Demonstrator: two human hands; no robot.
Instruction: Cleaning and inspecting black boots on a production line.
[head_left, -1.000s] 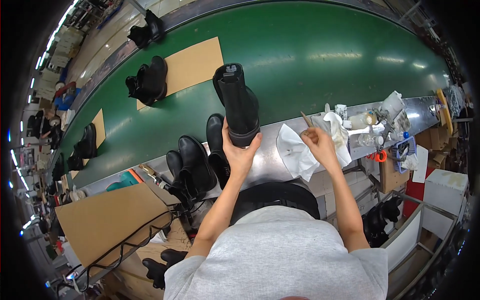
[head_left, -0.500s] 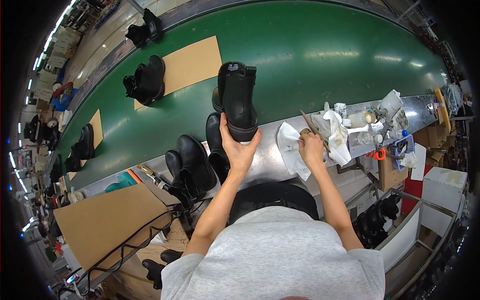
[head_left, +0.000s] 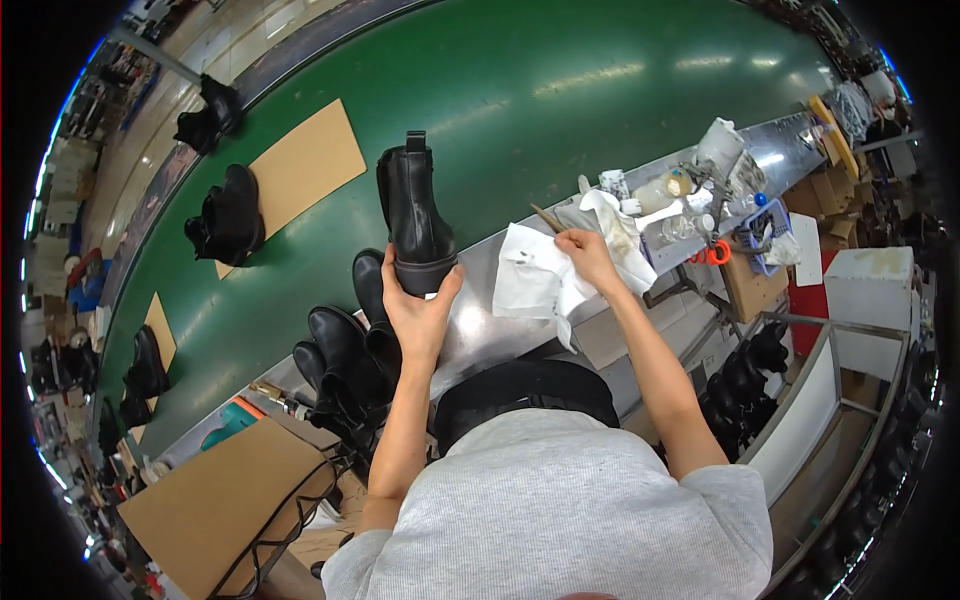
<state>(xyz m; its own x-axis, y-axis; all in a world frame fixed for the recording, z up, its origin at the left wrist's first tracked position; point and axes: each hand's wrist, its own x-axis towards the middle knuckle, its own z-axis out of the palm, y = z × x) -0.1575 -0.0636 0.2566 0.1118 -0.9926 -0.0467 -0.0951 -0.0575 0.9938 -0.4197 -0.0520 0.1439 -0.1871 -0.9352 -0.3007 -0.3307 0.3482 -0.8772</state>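
at the centre of the frame our left hand (head_left: 420, 310) holds a black ankle boot (head_left: 415, 225) upright by its sole end. the fingers (head_left: 392, 292) wrap the left side of the heel and the thumb presses the right side, so the sole sits in the palm and the shaft rises above the hand toward the green conveyor belt (head_left: 560, 110). the boot is clear of the table (head_left: 480, 330) and stands over its near edge.

just right of centre our right hand (head_left: 585, 255) is closed on a thin brush (head_left: 548, 218), whose handle points to the upper left. the same hand rests on a white cloth (head_left: 530, 285) spread on the table; whether the fingers also pinch the cloth we cannot tell. boot and brush are near each other but not touching.

left of the held boot, a row of black boots (head_left: 345, 345) stands at the table edge. brown cardboard sheets (head_left: 300, 165) lie on the belt in the upper left, one carrying a further pair of boots (head_left: 228, 215). bottles and containers (head_left: 690, 190) crowd the table in the upper right, beside orange-handled scissors (head_left: 715, 252).
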